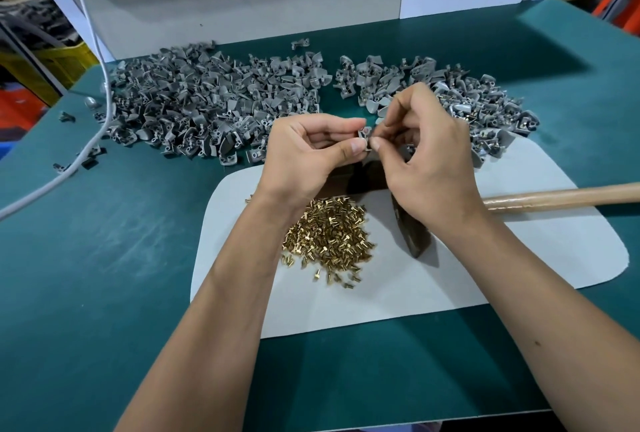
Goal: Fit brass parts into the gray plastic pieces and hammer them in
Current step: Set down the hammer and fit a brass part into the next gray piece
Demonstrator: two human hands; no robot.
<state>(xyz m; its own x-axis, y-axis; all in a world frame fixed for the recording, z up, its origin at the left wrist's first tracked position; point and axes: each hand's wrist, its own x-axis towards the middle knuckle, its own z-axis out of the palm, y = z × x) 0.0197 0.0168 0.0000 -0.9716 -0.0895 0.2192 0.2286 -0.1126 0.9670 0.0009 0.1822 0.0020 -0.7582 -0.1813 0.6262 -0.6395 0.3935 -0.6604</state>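
Both hands are up off the desk [104, 258] and meeting in the middle: the left hand [311, 151] pinches one small gray plastic piece [364, 134] between thumb and forefinger, and the right hand [429, 154] comes in from the other side with its fingertips pinched right against it, presumably holding a brass part, though it's too tiny to actually see in there. Makes sense to do the fitting in the air like that, since you can turn the piece to find the hole. The pile of brass parts [327, 237] sits on the white mat [502, 275] directly under the wrists, so grabbing the next one is basically a drop of the hand. The big heap of gray pieces [207, 102] is at the back left and a second heap [467, 102] at the back right; I think I can see brass glints in the right one, so my guess is that's the done pile, with stock flowing left to right. The hammer lies on the mat, its head [412, 234] by the right wrist and the wooden handle [561, 196] sticking out to the right, ready for that hand to grab. There's a dark block [360, 178] under the hands, probably the anvil for tapping. A white cable [86, 140] trails over the left side.
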